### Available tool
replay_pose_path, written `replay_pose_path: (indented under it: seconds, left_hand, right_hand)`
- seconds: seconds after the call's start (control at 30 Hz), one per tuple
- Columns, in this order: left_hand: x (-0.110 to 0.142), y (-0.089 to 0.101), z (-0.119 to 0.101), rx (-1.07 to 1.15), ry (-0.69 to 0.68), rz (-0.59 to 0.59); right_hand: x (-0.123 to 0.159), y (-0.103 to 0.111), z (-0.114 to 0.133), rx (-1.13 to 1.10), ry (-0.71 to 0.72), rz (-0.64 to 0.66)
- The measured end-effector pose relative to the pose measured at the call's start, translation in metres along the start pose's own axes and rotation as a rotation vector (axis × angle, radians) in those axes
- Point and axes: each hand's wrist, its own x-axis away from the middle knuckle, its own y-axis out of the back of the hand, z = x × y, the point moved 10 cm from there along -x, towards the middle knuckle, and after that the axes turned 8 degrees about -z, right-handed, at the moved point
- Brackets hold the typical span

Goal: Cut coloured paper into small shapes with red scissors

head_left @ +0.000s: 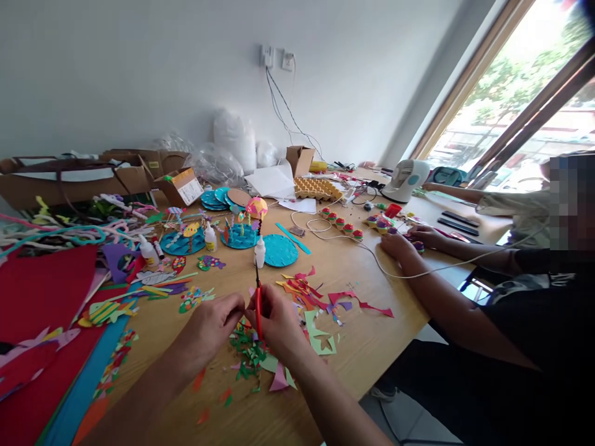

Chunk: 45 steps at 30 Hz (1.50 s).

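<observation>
My right hand is closed around red-handled scissors, whose dark blades point away from me. Close beside it, my left hand has thumb and fingertips pinched together; whatever sits between them is too small or hidden to make out. Below both hands lie green paper scraps and a pink scrap. Just past the scissor tips stands a white glue bottle. Right of my right hand are red paper strips and a pale green cut-out sheet.
Blue discs with paper fish and a plain blue disc lie farther back. Red paper sheets and pipe cleaners cover the left. At right, a co-worker's hands are near painted egg-carton pieces; a white cable crosses there.
</observation>
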Motion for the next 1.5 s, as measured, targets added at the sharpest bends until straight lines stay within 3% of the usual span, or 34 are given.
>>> replay_pose_path:
  seconds: [0.17,0.33,0.47,0.73,0.83,0.97,1.23,1.5]
  left_hand:
    - [-0.002,-0.001,0.001,0.024,-0.008,0.036]
    - [-0.003,-0.004,0.011,0.345,0.177,0.064]
    - [-0.004,0.000,0.023,0.477,0.293,-0.033]
    - [-0.003,0.009,0.034,0.538,0.373,-0.169]
    - [-0.002,0.001,0.034,0.553,0.377,-0.060]
    - [-0.004,-0.014,0.019,0.421,0.241,0.173]
    - [-0.009,-0.010,0.012,0.281,0.184,0.121]
    - [-0.008,-0.014,0.019,0.489,0.269,0.108]
  right_hand:
    - [-0.002,-0.003,0.000,-0.049,0.020,0.005]
    - [-0.004,-0.003,0.000,-0.132,0.007,0.009]
    - [-0.006,-0.003,0.002,-0.249,-0.024,0.006]
    - [-0.009,-0.008,-0.009,-0.374,-0.112,-0.008]
    - [-0.008,-0.007,-0.010,-0.368,-0.115,0.006]
    - [-0.007,-0.005,-0.006,-0.263,-0.048,0.037]
    - [-0.009,0.001,0.000,-0.047,0.019,0.012]
    - [-0.009,0.006,0.006,-0.058,0.004,-0.006]
